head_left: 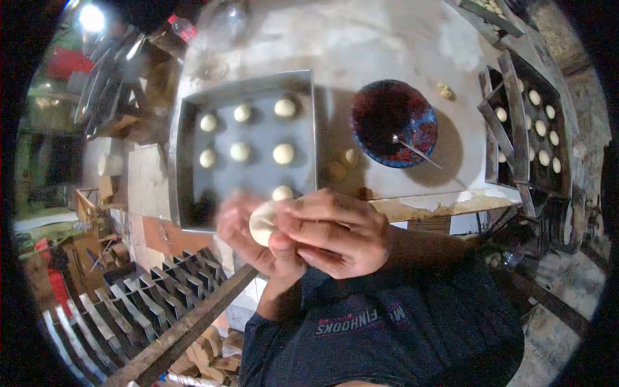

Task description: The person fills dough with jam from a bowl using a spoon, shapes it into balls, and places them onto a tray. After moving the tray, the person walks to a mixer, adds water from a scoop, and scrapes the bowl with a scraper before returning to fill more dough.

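Observation:
Both my hands are together just in front of the table edge, pressed around one pale dough ball point(260, 224). My left hand point(240, 237) cups it from below and behind and looks blurred. My right hand point(335, 233) covers it from the right, fingers curled over the dough. Just beyond them lies a square metal tray point(187, 161) holding several round dough balls in rows; the nearest one point(282, 193) sits right above my fingers.
A dark blue-and-red bowl point(394, 122) with a metal spoon point(416, 151) stands right of the tray. Two dough pieces point(349, 157) lie between tray and bowl. More filled trays point(516, 129) are stacked at the right. Empty tins point(155, 290) are racked low left.

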Motion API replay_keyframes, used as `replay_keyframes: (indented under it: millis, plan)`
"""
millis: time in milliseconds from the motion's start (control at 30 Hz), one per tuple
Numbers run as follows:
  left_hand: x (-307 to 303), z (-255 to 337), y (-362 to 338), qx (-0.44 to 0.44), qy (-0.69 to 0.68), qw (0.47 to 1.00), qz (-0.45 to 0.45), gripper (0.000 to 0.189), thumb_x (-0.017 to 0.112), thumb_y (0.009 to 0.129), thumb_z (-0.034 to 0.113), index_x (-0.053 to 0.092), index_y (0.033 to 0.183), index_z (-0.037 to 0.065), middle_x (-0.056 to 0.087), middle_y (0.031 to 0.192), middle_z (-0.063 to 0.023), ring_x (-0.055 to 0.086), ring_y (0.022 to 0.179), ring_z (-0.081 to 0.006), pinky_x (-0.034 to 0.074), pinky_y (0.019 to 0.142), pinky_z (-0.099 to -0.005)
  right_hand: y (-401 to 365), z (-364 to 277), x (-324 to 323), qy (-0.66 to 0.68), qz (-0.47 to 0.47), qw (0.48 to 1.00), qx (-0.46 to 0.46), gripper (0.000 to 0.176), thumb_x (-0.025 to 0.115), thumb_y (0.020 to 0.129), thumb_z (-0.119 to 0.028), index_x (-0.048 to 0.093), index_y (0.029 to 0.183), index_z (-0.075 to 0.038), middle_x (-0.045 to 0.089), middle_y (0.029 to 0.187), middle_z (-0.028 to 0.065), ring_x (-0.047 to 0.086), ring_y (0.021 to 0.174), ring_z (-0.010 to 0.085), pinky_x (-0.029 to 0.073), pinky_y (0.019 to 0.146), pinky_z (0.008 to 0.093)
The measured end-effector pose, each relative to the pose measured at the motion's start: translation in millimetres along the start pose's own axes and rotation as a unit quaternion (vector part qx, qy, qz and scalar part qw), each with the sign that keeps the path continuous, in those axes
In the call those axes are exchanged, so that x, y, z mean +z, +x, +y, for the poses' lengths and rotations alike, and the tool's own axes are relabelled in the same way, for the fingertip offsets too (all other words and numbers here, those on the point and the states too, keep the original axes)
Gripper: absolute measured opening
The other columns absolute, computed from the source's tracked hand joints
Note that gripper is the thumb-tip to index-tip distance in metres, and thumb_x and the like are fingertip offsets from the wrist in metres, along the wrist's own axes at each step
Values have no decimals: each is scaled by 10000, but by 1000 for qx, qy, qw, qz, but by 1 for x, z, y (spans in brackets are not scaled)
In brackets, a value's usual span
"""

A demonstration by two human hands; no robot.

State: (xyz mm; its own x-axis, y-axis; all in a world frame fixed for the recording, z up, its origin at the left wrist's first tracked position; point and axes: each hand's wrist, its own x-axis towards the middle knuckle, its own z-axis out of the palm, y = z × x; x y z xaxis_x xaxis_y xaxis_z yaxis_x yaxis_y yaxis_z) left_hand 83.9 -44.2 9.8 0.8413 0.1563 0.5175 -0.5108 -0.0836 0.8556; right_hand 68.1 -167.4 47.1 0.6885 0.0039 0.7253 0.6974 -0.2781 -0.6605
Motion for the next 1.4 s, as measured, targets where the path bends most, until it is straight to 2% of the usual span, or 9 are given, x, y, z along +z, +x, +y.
replay_keyframes:
  millis: [200, 267, 400, 467, 567, 800, 1067, 1167, 1400]
  plan:
    - [-25, -22, 29, -49, -271, 951, -143, 981, 886, 544, 487, 381, 1262, 51, 457, 1125, -111, 520, 919, -210, 517, 855, -446, 0, 26, 39, 229, -38, 972, 41, 188, 719, 781, -57, 674, 950, 11, 677, 954, 142, 687, 867, 269, 554, 787, 348]
    - [-51, -36, 47, 86, -173, 966, -169, 466, 805, 727, 387, 554, 886, 28, 539, 831, -90, 536, 791, -224, 519, 825, -458, 2, 31, 60, 211, -119, 965, 106, 128, 654, 839, -102, 667, 900, 10, 662, 947, 146, 673, 842, 294, 540, 739, 384]
    - [-126, -57, 47, -68, 14, 991, -112, 313, 673, 842, 172, 471, 640, 44, 496, 620, -56, 497, 561, -199, 475, 594, -334, 3, 43, 105, 38, -212, 972, 97, 115, 624, 787, -48, 639, 882, 14, 631, 1001, 182, 624, 924, 337, 504, 819, 399]
    - [-168, -76, 44, 30, 382, 899, -211, 212, 673, 816, 130, 528, 693, 35, 514, 637, -54, 520, 553, -193, 462, 574, -304, 12, 28, 139, -27, -166, 980, 106, 180, 613, 800, -57, 629, 961, 21, 629, 1020, 186, 620, 950, 346, 503, 838, 398]
    - [-207, -142, -4, -244, -56, 963, -104, 172, 707, 735, 159, 617, 785, 21, 621, 752, -81, 606, 668, -140, 478, 575, -284, 8, 31, 212, -3, -264, 964, -24, 280, 580, 805, -34, 598, 1075, 37, 579, 1129, 221, 587, 1022, 360, 476, 905, 439]
    - [-299, -143, 10, -401, -23, 881, -250, 218, 691, 775, 23, 630, 984, 30, 479, 676, 34, 490, 597, -58, 435, 546, -247, -25, 94, 290, 82, -339, 934, 79, 205, 590, 858, -108, 571, 1024, 11, 566, 1066, 219, 564, 991, 365, 459, 871, 435]
    - [-362, -131, 38, -358, 33, 927, 107, 292, 686, 825, 33, 583, 1097, 49, 372, 748, 93, 327, 625, -12, 261, 546, -159, -52, 180, 315, -212, -550, 808, 11, 710, 603, 843, -399, 351, 1390, -22, 327, 1442, 240, 284, 1354, 407, 195, 1114, 556]
    - [-361, -160, 36, -304, 65, 946, 93, 205, 673, 849, 67, 576, 1030, 73, 426, 776, 86, 339, 616, -9, 261, 533, -154, -31, 151, 287, -233, -397, 887, -39, 692, 610, 840, -415, 334, 1441, -210, 215, 1496, 244, 188, 1379, 460, 169, 1095, 619]
    - [-292, -145, 56, -274, 18, 959, 69, 174, 625, 882, 19, 552, 1033, 65, 461, 896, 48, 393, 784, -41, 358, 707, -168, -6, 134, 69, -389, -12, 909, 145, 123, 659, 757, -108, 691, 867, -62, 566, 1057, 176, 576, 982, 333, 474, 864, 415]
